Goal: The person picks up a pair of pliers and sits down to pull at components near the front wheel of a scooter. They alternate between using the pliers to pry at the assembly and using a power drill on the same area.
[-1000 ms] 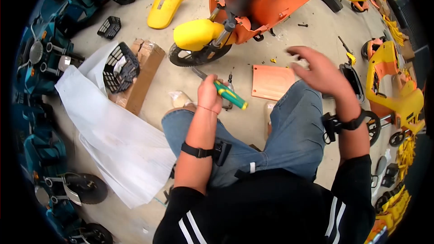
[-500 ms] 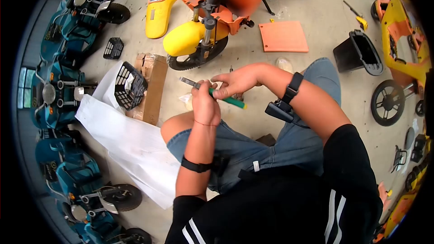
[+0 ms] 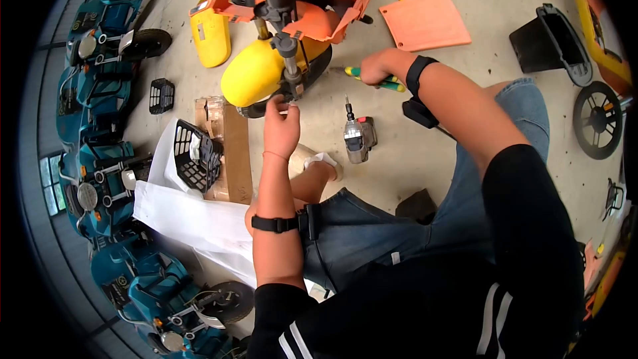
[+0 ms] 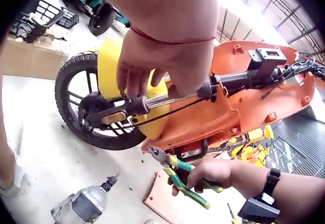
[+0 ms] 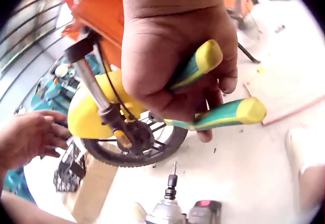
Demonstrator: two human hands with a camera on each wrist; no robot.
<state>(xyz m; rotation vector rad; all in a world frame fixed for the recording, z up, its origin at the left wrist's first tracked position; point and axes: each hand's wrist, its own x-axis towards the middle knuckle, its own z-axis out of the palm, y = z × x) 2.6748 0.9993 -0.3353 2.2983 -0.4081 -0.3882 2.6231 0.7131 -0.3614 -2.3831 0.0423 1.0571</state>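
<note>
My right hand point(image 3: 380, 68) grips pliers point(image 4: 176, 164) by their green and yellow handles. The pliers' handles are spread apart, and their metal head points toward the front wheel point(image 4: 65, 94) of an orange scooter. My left hand point(image 3: 282, 129) is at the yellow front fender point(image 3: 251, 74), beside the fork point(image 4: 167, 100). Its fingers are loosely bent and spread, with the tips close to the lower fork; nothing shows in them. In the left wrist view, that hand hides part of the fender and fork. A power driver point(image 3: 356, 138) with a bit lies on the floor between my legs.
An orange panel point(image 3: 428, 21) and a black bin point(image 3: 535, 46) lie to the right. On the left are a cardboard box point(image 3: 236, 159), a black basket point(image 3: 191, 157), white sheeting point(image 3: 189, 219) and a yellow panel point(image 3: 210, 34). Teal scooters point(image 3: 83, 119) line the left side.
The pliers have passed from my left hand to my right hand. My left hand has let go of them and reached forward to the fender and fork. The head view has shifted.
</note>
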